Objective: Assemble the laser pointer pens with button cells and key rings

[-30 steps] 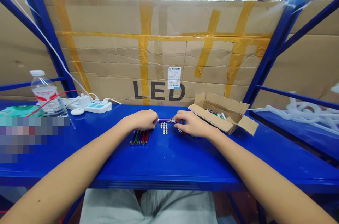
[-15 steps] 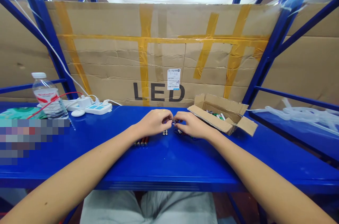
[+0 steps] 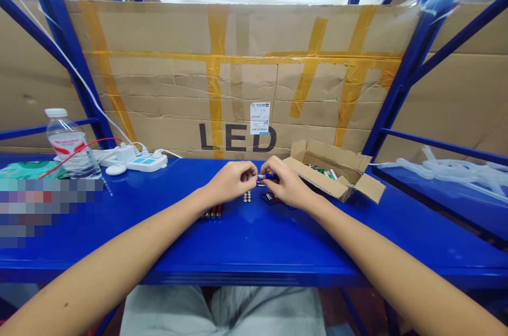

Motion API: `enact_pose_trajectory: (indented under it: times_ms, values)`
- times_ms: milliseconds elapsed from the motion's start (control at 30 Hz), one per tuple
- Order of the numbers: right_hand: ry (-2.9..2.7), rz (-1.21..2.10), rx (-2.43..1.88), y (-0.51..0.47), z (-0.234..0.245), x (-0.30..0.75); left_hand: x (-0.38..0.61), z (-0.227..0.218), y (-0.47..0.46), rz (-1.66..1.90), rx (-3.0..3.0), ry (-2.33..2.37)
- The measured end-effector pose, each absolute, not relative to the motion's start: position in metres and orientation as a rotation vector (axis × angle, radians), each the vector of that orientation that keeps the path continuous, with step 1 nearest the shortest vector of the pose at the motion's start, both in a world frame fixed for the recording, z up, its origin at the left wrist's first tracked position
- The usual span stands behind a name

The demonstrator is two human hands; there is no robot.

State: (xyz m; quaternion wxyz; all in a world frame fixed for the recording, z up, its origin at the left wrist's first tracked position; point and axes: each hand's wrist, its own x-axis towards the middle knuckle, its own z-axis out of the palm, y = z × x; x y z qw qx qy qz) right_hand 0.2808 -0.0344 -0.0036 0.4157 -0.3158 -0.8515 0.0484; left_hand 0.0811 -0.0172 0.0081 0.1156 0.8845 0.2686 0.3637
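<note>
Both my hands meet above the middle of the blue table (image 3: 254, 241). My right hand (image 3: 288, 183) pinches a small blue pen-like tube (image 3: 268, 176) held level, its silver tip pointing left. My left hand (image 3: 232, 181) is closed at that tip, fingertips pinched together on something too small to make out. Below my hands lie small silver button cells (image 3: 247, 197) in a short stack-like cluster. A row of coloured tubes (image 3: 212, 212) lies under my left wrist, partly hidden. Some loose blue and red parts (image 3: 269, 198) sit beneath my right hand.
An open cardboard box (image 3: 337, 172) with more tubes stands right of my hands. A water bottle (image 3: 69, 145), a white power strip (image 3: 145, 161) and a red wire sit at the left. A taped cardboard sheet marked LED (image 3: 238, 76) backs the table. White tubing (image 3: 460, 169) lies far right.
My hands lifted off the table and came together. The tube passed from my left hand into my right. My left hand now pinches at its tip.
</note>
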Motion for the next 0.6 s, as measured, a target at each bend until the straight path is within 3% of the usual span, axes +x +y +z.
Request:
enact_pose_trajectory:
  times_ms: [600]
  values:
    - [-2.053,0.235,-0.829,-0.0382,-0.0037,0.2765,0.0783,0.0085,-0.0164,1.055,2.713,0.742]
